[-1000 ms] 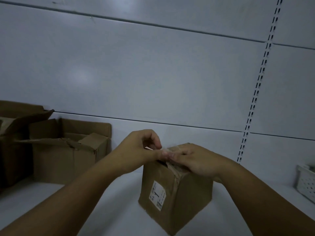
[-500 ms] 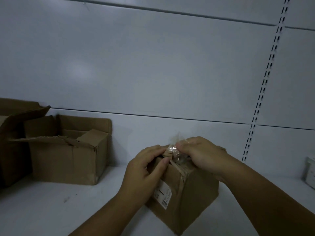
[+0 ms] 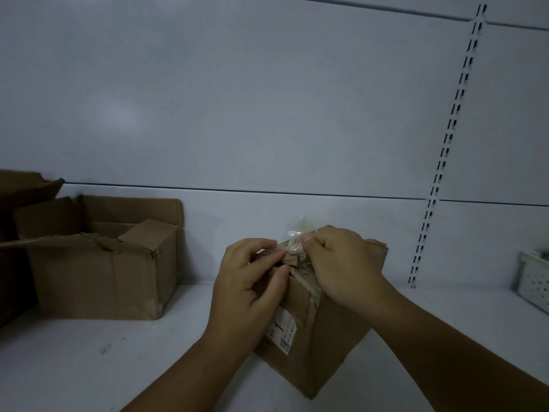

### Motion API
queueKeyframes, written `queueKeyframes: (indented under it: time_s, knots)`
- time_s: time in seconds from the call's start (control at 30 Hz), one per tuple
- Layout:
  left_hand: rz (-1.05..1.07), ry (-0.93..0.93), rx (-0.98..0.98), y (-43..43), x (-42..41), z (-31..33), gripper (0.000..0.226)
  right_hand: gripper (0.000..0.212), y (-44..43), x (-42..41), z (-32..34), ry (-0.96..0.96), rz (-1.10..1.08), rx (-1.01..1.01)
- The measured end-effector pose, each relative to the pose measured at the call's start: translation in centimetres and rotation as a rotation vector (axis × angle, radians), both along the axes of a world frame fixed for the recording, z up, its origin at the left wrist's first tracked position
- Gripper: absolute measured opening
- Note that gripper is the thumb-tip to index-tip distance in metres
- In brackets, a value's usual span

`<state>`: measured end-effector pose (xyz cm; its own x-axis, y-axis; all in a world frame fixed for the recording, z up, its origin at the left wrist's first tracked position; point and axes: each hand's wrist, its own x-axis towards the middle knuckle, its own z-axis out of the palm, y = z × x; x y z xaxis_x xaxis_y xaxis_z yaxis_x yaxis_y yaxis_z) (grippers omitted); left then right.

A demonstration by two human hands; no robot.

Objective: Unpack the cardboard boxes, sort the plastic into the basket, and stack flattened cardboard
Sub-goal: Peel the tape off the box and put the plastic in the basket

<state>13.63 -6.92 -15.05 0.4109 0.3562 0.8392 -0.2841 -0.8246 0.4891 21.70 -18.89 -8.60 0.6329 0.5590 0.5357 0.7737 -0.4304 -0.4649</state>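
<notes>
A small sealed cardboard box (image 3: 332, 346) with a white label (image 3: 281, 329) stands on the white shelf (image 3: 89, 367) in front of me. Clear tape (image 3: 300, 233) runs over its top seam, and a loose end sticks up. My right hand (image 3: 341, 263) pinches that tape end at the box's top near corner. My left hand (image 3: 252, 281) grips the box's top left edge, thumb on the side and fingers over the flap. The box's top face is mostly hidden by both hands.
An opened cardboard box (image 3: 98, 263) with raised flaps stands at the left against the back wall, another brown box (image 3: 17, 203) behind it at the far left. A white perforated basket (image 3: 534, 281) sits at the right edge. A slotted upright (image 3: 445, 144) runs up the wall.
My left hand dropped from the top seam to grip the box's left edge. My right hand took hold of the tape end and lifted it slightly. The view tilted down and moved closer.
</notes>
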Motion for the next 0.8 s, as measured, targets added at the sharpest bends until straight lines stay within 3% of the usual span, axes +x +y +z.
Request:
queueKeyframes:
  time_s: [0.17, 0.4, 0.8]
  knots:
    - [-0.041, -0.025, -0.146, -0.58, -0.10, 0.53, 0.027, 0.046, -0.15, -0.32, -0.10, 0.029, 0.056, 0.025]
    - [-0.015, -0.032, -0.044, -0.54, -0.43, 0.43, 0.019, 0.044, -0.26, -0.60, -0.18, -0.021, 0.100, 0.041]
    - [0.000, -0.039, -0.053, -0.42, -0.71, 0.39, 0.018, 0.041, -0.17, -0.57, -0.44, -0.039, 0.085, 0.067]
